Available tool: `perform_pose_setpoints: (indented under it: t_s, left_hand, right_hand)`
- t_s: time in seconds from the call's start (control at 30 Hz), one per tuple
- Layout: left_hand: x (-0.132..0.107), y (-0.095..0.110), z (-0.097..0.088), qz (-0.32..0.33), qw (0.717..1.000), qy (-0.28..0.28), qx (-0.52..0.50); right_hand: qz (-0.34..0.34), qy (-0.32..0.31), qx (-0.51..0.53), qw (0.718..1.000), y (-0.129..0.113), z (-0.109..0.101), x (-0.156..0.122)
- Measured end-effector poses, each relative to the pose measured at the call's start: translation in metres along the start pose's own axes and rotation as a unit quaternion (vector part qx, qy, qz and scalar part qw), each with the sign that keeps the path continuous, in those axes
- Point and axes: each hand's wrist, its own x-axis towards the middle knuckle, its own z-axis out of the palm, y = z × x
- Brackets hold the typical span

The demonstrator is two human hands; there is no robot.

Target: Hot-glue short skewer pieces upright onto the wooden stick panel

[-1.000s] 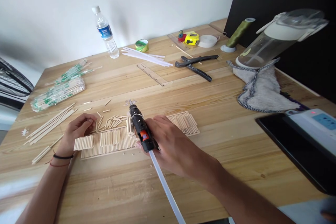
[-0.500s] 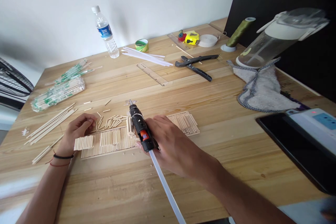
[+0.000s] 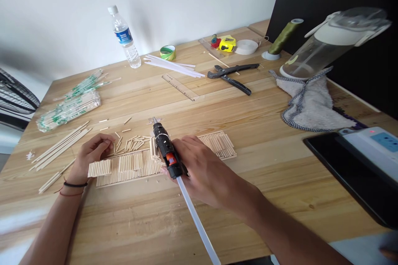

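Fingers of the right hand [image 3: 199,161] are clamped round the grip of a glue gun [image 3: 168,149]; the grip itself and most of the fingertips are hidden behind gun and knuckles. Fingers of the left hand [image 3: 95,149] curl inward beside loose short sticks [image 3: 135,144]; whether their tips pinch one, I cannot tell.

The gun's nozzle points away from the person, over the table [image 3: 139,223]. A glue stick [image 3: 199,219] trails from its rear and is cut off by the bottom edge. Gun and right hand cover the middle of the stick panel [image 3: 147,165], which lies on the table before the person, its ends showing either side. Small stick rows [image 3: 99,168] sit over its left part; how they are fixed is unclear.

Farther left lie long sticks [image 3: 60,147] and packets [image 3: 70,109], their contents blurred by crinkled wrap. Beyond are a ruler [image 3: 178,87], a cutter [image 3: 231,76] and a bottle [image 3: 124,37], its label too small to read. Fan [image 3: 17,93] and phone [image 3: 348,174] are cropped at the sides.
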Motion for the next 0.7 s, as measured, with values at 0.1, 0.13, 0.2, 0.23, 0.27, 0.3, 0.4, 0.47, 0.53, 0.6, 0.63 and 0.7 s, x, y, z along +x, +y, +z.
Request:
perform_pose_setpoints:
  t_s: [0.1, 0.13, 0.2, 0.23, 0.27, 0.3, 0.4, 0.47, 0.53, 0.6, 0.63, 0.7]
  left_hand:
    - [0.001, 0.000, 0.000, -0.002, 1.000, 0.004, 0.002]
    - [0.001, -0.001, 0.000, -0.002, 1.000, 0.005, 0.002]
    - [0.002, 0.000, 0.000, 0.001, 1.000, 0.007, 0.002]
    - [0.002, 0.000, 0.001, 0.003, 1.000, 0.007, 0.001]
    - [0.002, 0.000, 0.001, 0.004, 1.000, 0.009, 0.000]
    - [0.002, 0.001, 0.002, 0.005, 1.000, 0.010, -0.001]
    - [0.001, 0.003, 0.004, 0.004, 1.000, 0.017, -0.002]
    - [0.000, 0.005, 0.006, 0.003, 1.000, 0.022, -0.004]
    - [-0.001, 0.008, 0.008, 0.004, 1.000, 0.026, -0.006]
    - [-0.002, 0.010, 0.009, 0.002, 1.000, 0.030, -0.006]
    - [-0.002, 0.010, 0.010, 0.001, 0.999, 0.031, -0.005]
    - [-0.002, 0.010, 0.010, 0.001, 0.999, 0.033, -0.003]
  right_hand:
    - [0.005, 0.000, 0.005, 1.000, 0.000, 0.000, 0.000]
    - [0.006, -0.001, 0.006, 1.000, 0.000, -0.001, 0.000]
    - [0.005, -0.004, 0.003, 1.000, 0.000, -0.001, 0.000]
    - [0.004, -0.007, -0.001, 1.000, 0.000, -0.001, 0.000]
    - [0.004, -0.009, -0.004, 1.000, 0.000, -0.002, 0.000]
    - [0.005, -0.011, -0.006, 1.000, 0.000, -0.002, 0.000]
    - [0.009, -0.014, -0.006, 1.000, 0.000, -0.001, 0.001]
    - [0.009, -0.015, -0.005, 1.000, -0.001, 0.000, 0.001]
    - [0.007, -0.012, -0.006, 1.000, 0.000, 0.000, 0.000]
    - [0.006, -0.007, -0.007, 1.000, 0.000, 0.001, 0.000]
    - [0.006, -0.005, -0.007, 1.000, 0.000, 0.001, 0.000]
    - [0.005, -0.004, -0.005, 1.000, 0.001, 0.000, -0.001]
